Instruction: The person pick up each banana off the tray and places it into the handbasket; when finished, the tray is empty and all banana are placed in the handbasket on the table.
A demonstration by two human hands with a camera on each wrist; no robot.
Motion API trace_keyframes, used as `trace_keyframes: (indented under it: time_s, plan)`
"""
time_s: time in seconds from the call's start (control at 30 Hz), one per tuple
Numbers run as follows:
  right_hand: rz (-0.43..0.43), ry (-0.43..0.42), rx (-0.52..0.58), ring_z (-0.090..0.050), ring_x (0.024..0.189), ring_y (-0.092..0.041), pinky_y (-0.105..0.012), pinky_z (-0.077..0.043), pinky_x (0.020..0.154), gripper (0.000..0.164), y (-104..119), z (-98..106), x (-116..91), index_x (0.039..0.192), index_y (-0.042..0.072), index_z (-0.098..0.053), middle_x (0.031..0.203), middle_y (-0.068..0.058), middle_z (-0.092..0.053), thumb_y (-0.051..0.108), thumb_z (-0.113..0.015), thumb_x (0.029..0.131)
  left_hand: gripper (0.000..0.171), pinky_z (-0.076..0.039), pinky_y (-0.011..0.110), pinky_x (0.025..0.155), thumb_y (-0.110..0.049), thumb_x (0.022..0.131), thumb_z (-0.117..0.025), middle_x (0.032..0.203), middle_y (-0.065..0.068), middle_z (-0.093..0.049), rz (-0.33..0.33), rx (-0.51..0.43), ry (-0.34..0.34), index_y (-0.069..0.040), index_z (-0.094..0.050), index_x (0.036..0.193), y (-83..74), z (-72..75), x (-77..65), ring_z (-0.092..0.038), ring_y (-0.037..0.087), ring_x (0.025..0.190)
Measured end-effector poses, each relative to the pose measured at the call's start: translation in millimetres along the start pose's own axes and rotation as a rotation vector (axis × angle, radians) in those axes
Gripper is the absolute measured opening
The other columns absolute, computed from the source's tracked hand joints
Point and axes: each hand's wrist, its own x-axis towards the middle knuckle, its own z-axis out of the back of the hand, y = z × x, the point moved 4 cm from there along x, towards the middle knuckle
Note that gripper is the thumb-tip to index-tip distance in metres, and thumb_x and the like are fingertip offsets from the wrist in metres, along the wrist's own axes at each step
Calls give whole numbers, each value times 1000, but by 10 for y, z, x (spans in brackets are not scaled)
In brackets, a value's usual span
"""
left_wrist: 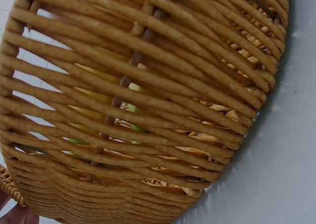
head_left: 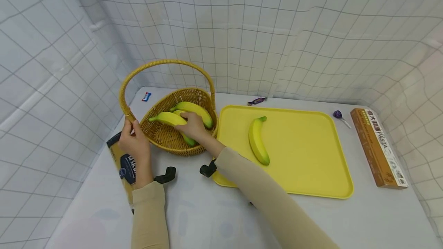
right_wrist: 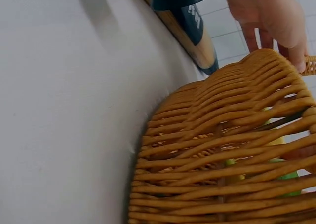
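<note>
A wicker basket (head_left: 166,147) with a tall arched handle (head_left: 166,62) stands at the left, with several yellow bananas inside. My left hand (head_left: 134,141) pinches the handle low on its left side, where it meets the rim. Reaching over the near rim, my right hand (head_left: 194,126) holds the front banana (head_left: 164,117) by its right end. Behind it lies another banana (head_left: 194,110), and part of one more shows under the hand. In the right wrist view the basket's woven wall (right_wrist: 222,160) hides most of the bananas, with the left hand (right_wrist: 271,17) above it.
Right of the basket, a yellow tray (head_left: 301,145) bears one banana (head_left: 257,141). Wrapped candies (head_left: 257,101) (head_left: 146,97) lie at the back. Farther right are a lollipop (head_left: 338,114) and a pasta box (head_left: 378,147). A brown-and-navy package (head_left: 126,168) lies beneath the left forearm.
</note>
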Motion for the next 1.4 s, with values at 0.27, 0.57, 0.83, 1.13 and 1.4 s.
trace_keyframes:
  time_s: [0.27,0.57,0.83,1.13,1.4]
  plan:
    - [9,-56,-40,-61,92,-15,-19,-44,69,54,-52,-31,-8,138,7,-56,132,-8,-63,20,-71,88,27,-44,9,75,-22,99,-56,113,4,-73,22,-2,9,-10,-72,117,23,-10,3,-67,16,103]
    - [-16,-103,-142,-64,94,-13,-21,-48,71,50,-28,-37,-58,133,12,-61,127,-4,-67,25,-73,86,26,-44,8,73,-22,99,-57,111,3,-73,5,-17,6,-9,-73,114,8,19,-8,-68,16,103]
    - [-28,-122,-231,-59,112,-22,-30,-49,85,49,-28,-23,-54,131,18,-64,126,0,-67,29,-75,85,25,-45,7,73,-22,98,-58,111,0,-73,1,-26,2,-13,-74,115,9,13,-5,-68,15,102]
    - [3,-100,-309,-60,111,-18,-29,-50,83,48,-26,-59,-43,128,17,-65,122,1,-68,31,-76,84,26,-45,7,72,-22,99,-57,108,3,-74,-1,-28,6,-7,-74,110,-5,16,-8,-68,16,102]
    - [-3,-92,-397,-58,113,-20,-29,-51,79,44,-23,-76,-24,124,17,-68,118,-3,-66,32,-75,84,25,-45,7,72,-22,99,-57,109,1,-74,3,-34,7,-10,-74,112,-21,19,-8,-67,14,102]
